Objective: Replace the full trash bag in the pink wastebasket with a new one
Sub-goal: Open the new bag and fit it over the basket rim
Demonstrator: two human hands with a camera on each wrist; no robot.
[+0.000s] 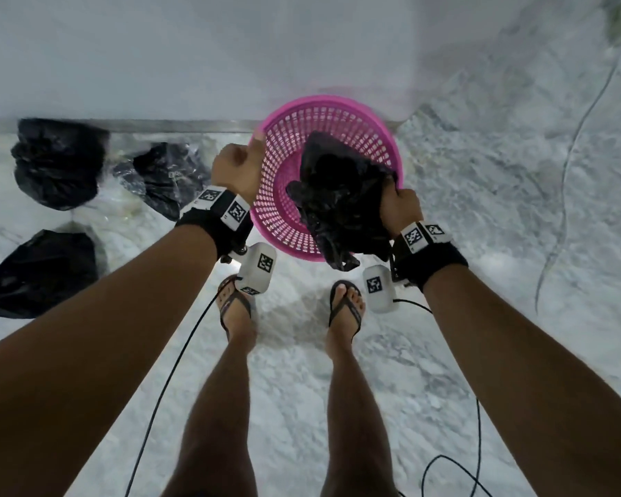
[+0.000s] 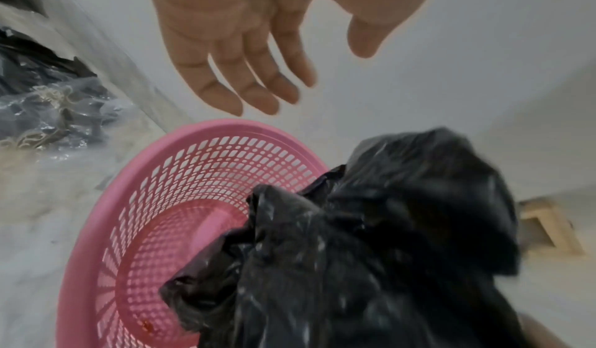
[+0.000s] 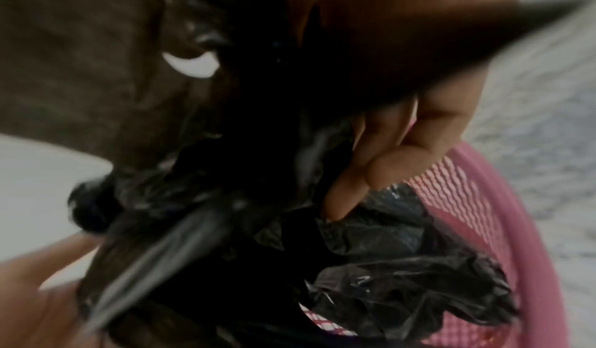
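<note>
The pink wastebasket [image 1: 323, 102] stands on the marble floor against a white wall; its mesh inside shows bare on the left. My right hand [image 1: 400, 206] grips a crumpled black trash bag [image 1: 337, 195] by its edge, holding it over the basket's right half. In the right wrist view my fingers [image 3: 348, 188] curl into the black bag [image 3: 387, 277] above the pink rim [image 3: 516, 213]. My left hand [image 1: 237, 166] hovers at the basket's left rim, holding nothing. The left wrist view shows this left hand [image 2: 245, 55] with relaxed straight fingers above the basket [image 2: 83, 226] and the bag [image 2: 387, 239].
Three black bags lie on the floor to the left: [image 1: 56, 163], [image 1: 165, 174], [image 1: 40, 270]. A thin cable [image 1: 570, 138] snakes across the floor on the right. My sandalled feet [image 1: 235, 306] [image 1: 345, 306] stand just in front of the basket.
</note>
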